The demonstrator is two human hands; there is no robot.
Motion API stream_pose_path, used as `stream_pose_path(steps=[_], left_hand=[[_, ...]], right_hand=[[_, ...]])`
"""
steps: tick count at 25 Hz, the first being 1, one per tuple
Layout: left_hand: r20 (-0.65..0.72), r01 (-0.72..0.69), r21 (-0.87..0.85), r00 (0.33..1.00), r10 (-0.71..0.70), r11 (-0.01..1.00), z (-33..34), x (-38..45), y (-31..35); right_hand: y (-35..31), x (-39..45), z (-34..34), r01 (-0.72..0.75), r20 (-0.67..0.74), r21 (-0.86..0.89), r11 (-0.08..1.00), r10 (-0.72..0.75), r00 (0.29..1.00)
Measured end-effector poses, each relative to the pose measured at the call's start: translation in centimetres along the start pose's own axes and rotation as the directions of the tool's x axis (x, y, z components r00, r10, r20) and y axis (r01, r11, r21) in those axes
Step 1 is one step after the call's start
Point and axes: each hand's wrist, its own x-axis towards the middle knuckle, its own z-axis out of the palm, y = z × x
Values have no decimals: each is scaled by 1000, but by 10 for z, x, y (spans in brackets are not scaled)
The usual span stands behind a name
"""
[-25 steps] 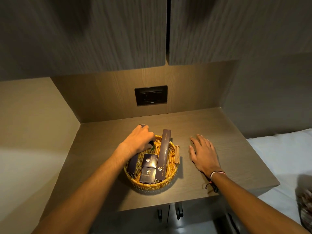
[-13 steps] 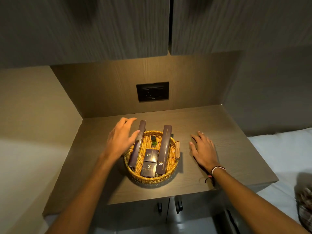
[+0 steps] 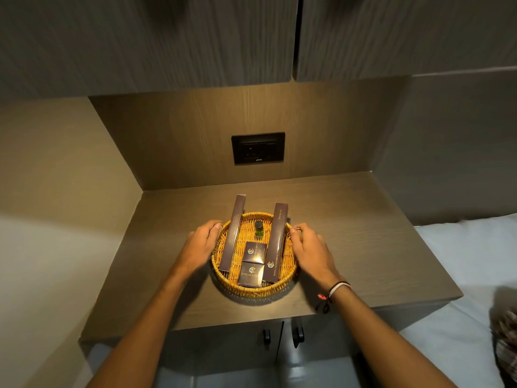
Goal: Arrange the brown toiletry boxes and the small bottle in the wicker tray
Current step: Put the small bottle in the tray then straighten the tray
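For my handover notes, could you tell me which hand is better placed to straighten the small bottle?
Probably the left hand: the small bottle stands nearer the left long box.

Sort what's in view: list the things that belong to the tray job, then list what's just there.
Job: wicker tray, left long box, right long box, two small boxes, small bottle.

Just there: wall socket, cabinet handles, countertop, bed sheet.
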Motion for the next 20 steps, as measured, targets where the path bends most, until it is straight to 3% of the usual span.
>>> stream_pose_path(steps=[10,20], left_hand=[[-78,55,-44,995,-58,998,21,-15,-3],[-110,66,-74,991,-74,995,24,-20,3]], right_hand=[[2,24,-18,64,141,35,997,-68,988],[-1,28,-19,96,134,40,995,-101,986]])
